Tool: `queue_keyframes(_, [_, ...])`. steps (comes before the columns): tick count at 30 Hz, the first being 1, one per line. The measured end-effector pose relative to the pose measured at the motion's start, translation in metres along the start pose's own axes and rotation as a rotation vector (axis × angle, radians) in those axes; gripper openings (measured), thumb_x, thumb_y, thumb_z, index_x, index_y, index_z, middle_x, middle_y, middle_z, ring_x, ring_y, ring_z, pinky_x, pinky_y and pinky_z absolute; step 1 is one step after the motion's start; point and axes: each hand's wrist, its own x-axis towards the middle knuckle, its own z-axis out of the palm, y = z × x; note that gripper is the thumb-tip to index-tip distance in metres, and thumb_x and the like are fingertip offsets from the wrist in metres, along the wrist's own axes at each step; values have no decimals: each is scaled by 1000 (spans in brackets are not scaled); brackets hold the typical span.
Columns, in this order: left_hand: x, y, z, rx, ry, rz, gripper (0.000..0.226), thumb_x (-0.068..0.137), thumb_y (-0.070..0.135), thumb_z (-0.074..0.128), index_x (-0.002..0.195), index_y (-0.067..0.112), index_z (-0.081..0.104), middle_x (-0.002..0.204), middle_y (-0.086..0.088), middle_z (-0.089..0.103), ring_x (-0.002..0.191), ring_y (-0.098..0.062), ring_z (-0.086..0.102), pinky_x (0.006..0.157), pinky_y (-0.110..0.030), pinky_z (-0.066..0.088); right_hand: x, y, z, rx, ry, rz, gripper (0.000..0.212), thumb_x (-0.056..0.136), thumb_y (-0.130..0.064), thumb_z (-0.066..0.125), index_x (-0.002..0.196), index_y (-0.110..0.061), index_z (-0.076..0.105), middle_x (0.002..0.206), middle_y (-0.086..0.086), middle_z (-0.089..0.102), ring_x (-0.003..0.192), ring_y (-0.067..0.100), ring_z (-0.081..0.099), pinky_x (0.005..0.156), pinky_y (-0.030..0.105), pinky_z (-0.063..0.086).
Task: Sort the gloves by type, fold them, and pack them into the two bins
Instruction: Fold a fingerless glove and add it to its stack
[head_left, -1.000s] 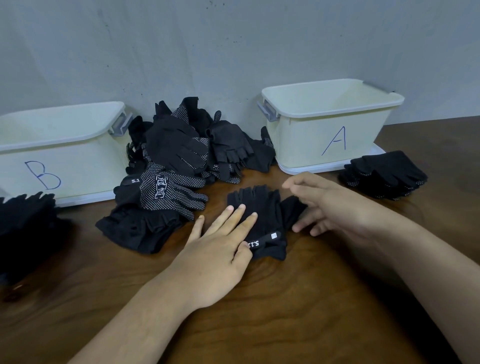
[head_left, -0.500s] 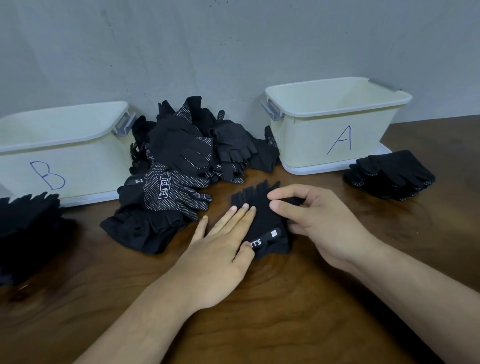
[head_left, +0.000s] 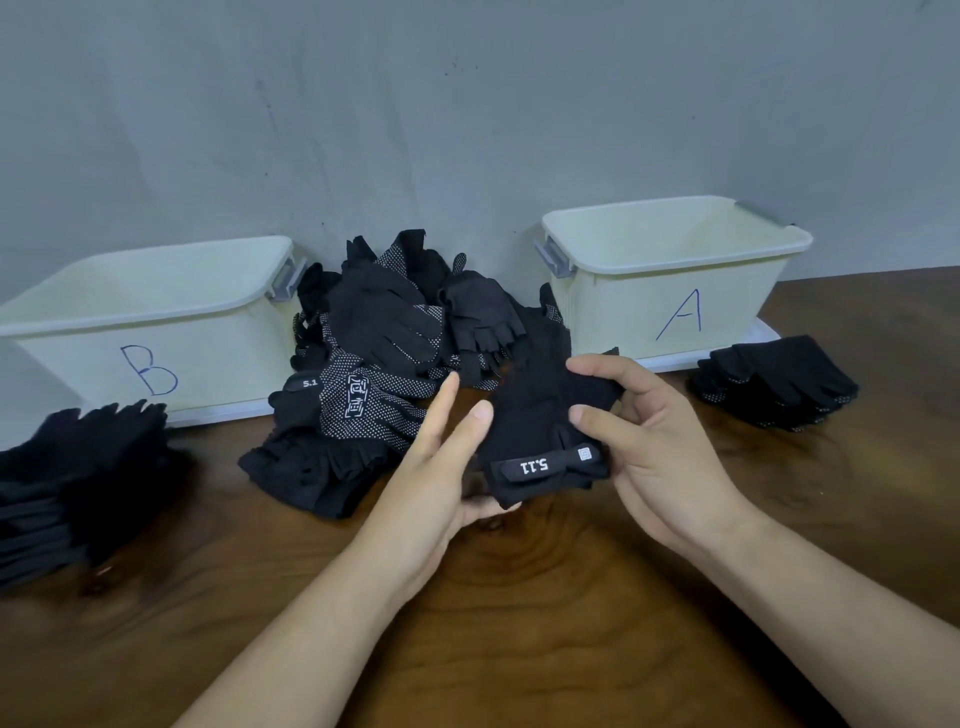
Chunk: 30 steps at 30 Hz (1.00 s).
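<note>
Black fabric fills the middle of the head view: a folded glove (head_left: 540, 415) with a "5.11" strap (head_left: 545, 465) across its near end is held up off the counter (head_left: 519, 623), in front of the middle of the back edge. The right hand (head_left: 660, 452) grips it from the right, thumb on the face and fingers curled round the far side. The left hand (head_left: 441, 467) is spread, its fingers straight along the glove's left edge and its thumb under the near corner, propping rather than clamping.

Along the back edge, against the wall (head_left: 467, 130), bin B (head_left: 156, 322) stands to the left and bin A (head_left: 675, 291) to the right, with a loose heap (head_left: 395, 332) of unsorted gloves between them. No gloves show in either bin, though their floors are hidden. A left stack (head_left: 78, 478) of plain dark gloves lies near the left edge in front of bin B. A right stack (head_left: 774, 384) showing white dots lies just right of bin A.

Sorting and folding look well short of done, and packing not begun. The held glove seems to match the plain type, so I judge it belongs on the left stack.

The main risk is the fold springing open, since only the right hand truly grips it. The strap may also snag on the heap if carried low across it. Setting it on the dotted stack would mix the types, and a careless drop could tip the left stack.
</note>
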Motion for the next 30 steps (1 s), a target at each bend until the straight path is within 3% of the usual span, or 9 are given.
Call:
queue_keyframes(5, [-10, 13, 1, 30, -55, 104, 77, 103, 16, 63, 161, 51, 27, 140, 5, 69, 133, -19, 64, 113, -49, 49, -2, -8, 10, 9, -21, -22, 39, 89, 10, 67, 123, -7, 71, 120, 20, 75, 117, 35, 71, 97, 40, 61])
queue_keyframes(8, [-14, 19, -3, 177, 2, 217, 76, 101, 1, 67, 158, 42, 41, 147, 12, 63, 139, -11, 58, 120, -41, 41, -3, -11, 21, 35, -8, -2, 42, 88, 10, 68, 127, -6, 69, 122, 18, 76, 121, 33, 71, 97, 38, 60])
queue_keyframes(12, [-22, 37, -12, 246, 71, 269, 68, 99, -8, 64, 151, 34, 54, 142, 19, 66, 134, -6, 61, 115, -30, 47, -2, -16, 41, 20, -30, 45, 46, 94, 15, 63, 135, -6, 65, 131, 17, 73, 126, 33, 69, 96, 35, 60])
queue_keyframes(16, [-38, 58, -38, 279, 130, 297, 72, 100, -12, 59, 154, 35, 51, 147, 21, 61, 138, -1, 55, 118, -28, 43, 3, -21, 72, -166, -56, 58, 48, 98, 8, 66, 131, -27, 73, 125, 7, 76, 119, 43, 69, 100, 53, 59])
queue_keyframes(20, [-58, 73, -70, 293, 191, 326, 77, 101, -15, 55, 156, 37, 47, 155, 16, 55, 145, -5, 49, 125, -39, 36, 8, -22, 117, -277, -98, 60, 48, 99, 8, 64, 118, -33, 80, 106, -12, 80, 101, 22, 72, 81, 31, 58])
queue_keyframes(22, [-68, 79, -89, 298, 235, 328, 77, 101, -15, 54, 157, 37, 46, 152, 14, 59, 142, -7, 53, 123, -36, 40, 9, -20, 143, -265, -118, 80, 51, 98, 12, 60, 116, -31, 81, 110, -13, 79, 108, 16, 76, 88, 32, 60])
queue_keyframes(25, [-82, 89, -120, 343, 308, 342, 76, 102, -13, 55, 158, 37, 45, 150, 16, 60, 140, -5, 54, 117, -28, 44, 14, -7, 180, -257, -191, 128, 51, 101, 12, 54, 118, -28, 81, 120, -4, 79, 115, 19, 74, 103, 44, 58])
queue_keyframes(30, [-104, 110, -168, 400, 373, 260, 74, 103, -10, 54, 157, 39, 43, 133, 35, 64, 128, 8, 59, 103, -11, 48, 27, 24, 238, -200, -289, 236, 51, 103, 7, 53, 130, -30, 75, 135, 1, 73, 120, 20, 72, 105, 44, 58])
